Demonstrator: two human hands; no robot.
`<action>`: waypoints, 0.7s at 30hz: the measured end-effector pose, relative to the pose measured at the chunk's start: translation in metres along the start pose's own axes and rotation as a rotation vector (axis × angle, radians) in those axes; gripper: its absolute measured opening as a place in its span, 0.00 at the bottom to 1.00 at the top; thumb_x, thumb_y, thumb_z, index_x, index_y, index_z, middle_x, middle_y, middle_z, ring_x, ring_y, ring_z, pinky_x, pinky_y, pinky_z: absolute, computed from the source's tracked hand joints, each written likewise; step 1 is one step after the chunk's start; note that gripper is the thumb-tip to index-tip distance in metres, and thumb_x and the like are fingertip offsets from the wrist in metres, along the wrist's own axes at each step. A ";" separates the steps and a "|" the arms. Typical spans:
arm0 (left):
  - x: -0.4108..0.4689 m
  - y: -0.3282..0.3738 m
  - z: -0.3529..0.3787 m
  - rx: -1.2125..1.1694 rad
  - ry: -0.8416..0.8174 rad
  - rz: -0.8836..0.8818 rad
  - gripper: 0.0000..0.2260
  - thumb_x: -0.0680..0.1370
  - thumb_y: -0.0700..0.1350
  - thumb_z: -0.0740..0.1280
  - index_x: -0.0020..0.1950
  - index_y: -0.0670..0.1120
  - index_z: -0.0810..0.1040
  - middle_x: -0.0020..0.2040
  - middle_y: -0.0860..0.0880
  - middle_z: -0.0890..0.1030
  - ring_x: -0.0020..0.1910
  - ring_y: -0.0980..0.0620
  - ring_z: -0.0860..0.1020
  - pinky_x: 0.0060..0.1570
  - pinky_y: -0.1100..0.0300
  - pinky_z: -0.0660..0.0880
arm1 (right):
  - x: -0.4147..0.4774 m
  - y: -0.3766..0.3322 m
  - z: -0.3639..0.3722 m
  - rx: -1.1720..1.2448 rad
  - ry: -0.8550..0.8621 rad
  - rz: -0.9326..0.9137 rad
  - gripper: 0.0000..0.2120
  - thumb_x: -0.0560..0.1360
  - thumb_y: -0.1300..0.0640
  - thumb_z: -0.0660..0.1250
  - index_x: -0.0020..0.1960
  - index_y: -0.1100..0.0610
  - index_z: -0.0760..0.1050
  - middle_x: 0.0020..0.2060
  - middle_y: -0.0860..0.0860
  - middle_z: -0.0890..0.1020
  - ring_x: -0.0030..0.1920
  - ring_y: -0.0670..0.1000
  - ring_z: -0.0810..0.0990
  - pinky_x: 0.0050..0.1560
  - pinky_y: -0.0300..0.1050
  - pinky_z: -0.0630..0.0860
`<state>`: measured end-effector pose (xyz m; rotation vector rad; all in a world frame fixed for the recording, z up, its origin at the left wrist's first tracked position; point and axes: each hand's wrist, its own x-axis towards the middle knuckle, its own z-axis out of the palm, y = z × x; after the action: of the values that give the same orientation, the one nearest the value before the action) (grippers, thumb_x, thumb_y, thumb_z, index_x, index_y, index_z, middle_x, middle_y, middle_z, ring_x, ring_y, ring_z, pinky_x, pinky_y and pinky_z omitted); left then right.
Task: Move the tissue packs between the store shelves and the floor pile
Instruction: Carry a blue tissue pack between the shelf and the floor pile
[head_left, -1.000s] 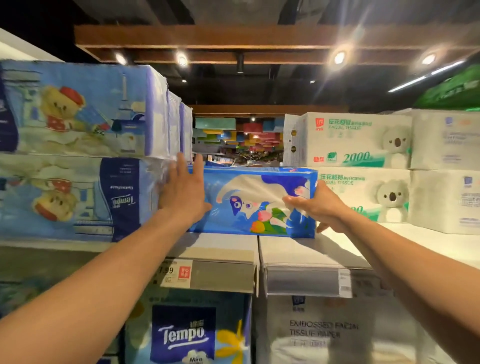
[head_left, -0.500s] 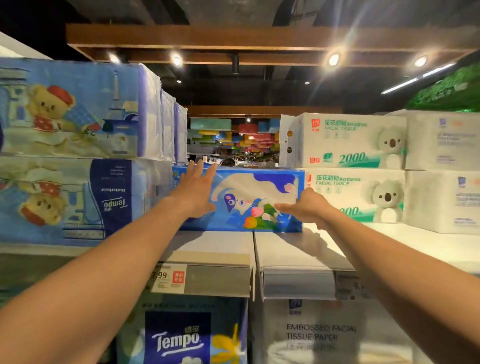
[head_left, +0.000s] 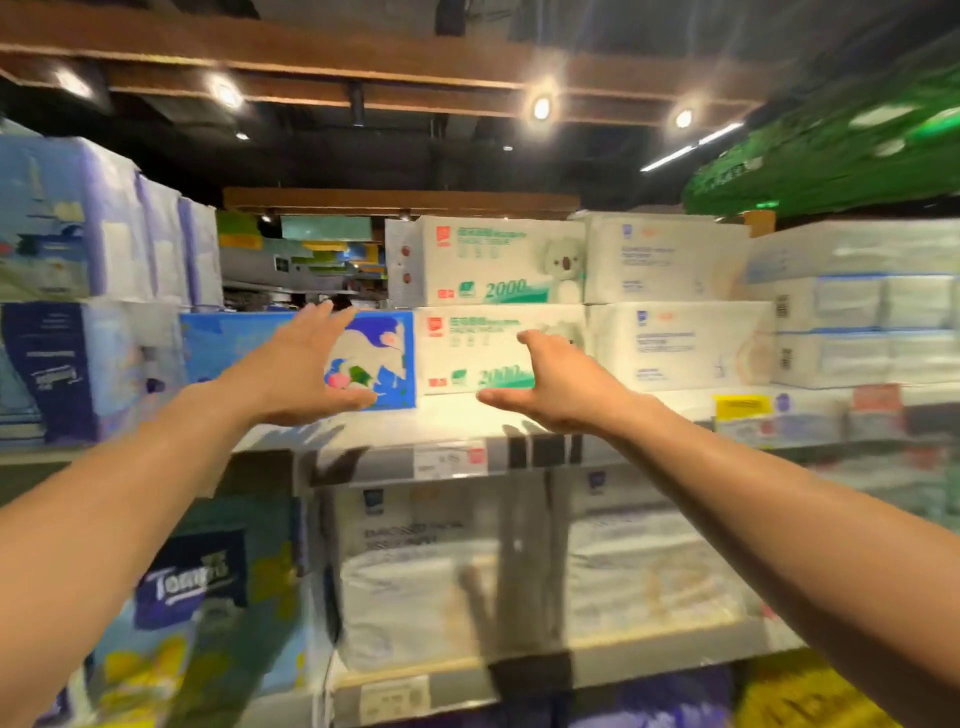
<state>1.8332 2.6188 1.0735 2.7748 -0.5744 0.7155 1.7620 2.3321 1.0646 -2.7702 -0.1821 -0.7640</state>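
A blue tissue pack (head_left: 382, 358) with a white cat print lies on the top shelf (head_left: 467, 415), pushed back between the Tempo bear packs (head_left: 72, 364) and the white koala packs (head_left: 498, 353). My left hand (head_left: 306, 371) hovers in front of the blue pack with fingers spread, holding nothing. My right hand (head_left: 545, 387) is held out in front of the lower koala pack, thumb and fingers apart, and it too is empty. The frame is blurred by motion.
More white tissue packs (head_left: 675, 306) and clear-wrapped stacks (head_left: 857, 332) fill the top shelf to the right. Below are embossed tissue packs (head_left: 431, 571) and a blue Tempo pack (head_left: 192, 587). Price tags (head_left: 449, 460) line the shelf edge.
Both hands let go of the blue pack and pulled back from it. The pack stays deeper on the shelf. The view swung to the right.
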 end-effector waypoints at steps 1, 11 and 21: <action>-0.012 0.027 0.000 -0.010 0.008 0.024 0.49 0.71 0.65 0.72 0.82 0.54 0.47 0.83 0.50 0.46 0.81 0.51 0.47 0.79 0.50 0.52 | -0.023 0.013 -0.014 -0.021 -0.002 -0.006 0.42 0.72 0.33 0.70 0.76 0.57 0.63 0.71 0.57 0.73 0.67 0.59 0.74 0.66 0.54 0.74; -0.113 0.352 0.047 -0.165 -0.095 0.410 0.56 0.63 0.83 0.55 0.81 0.48 0.54 0.80 0.46 0.59 0.79 0.48 0.59 0.78 0.53 0.55 | -0.276 0.190 -0.152 -0.160 -0.045 0.105 0.42 0.72 0.34 0.70 0.77 0.56 0.63 0.73 0.57 0.71 0.72 0.58 0.70 0.70 0.52 0.68; -0.171 0.678 0.134 -0.371 -0.266 0.846 0.57 0.61 0.82 0.54 0.82 0.50 0.52 0.82 0.46 0.56 0.80 0.48 0.57 0.76 0.58 0.52 | -0.499 0.372 -0.267 -0.350 -0.111 0.540 0.43 0.73 0.33 0.69 0.77 0.58 0.63 0.74 0.58 0.69 0.74 0.58 0.67 0.74 0.53 0.66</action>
<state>1.4657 2.0226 0.9479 2.2197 -1.7743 0.3024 1.2766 1.8749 0.9466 -2.9572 0.7156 -0.5363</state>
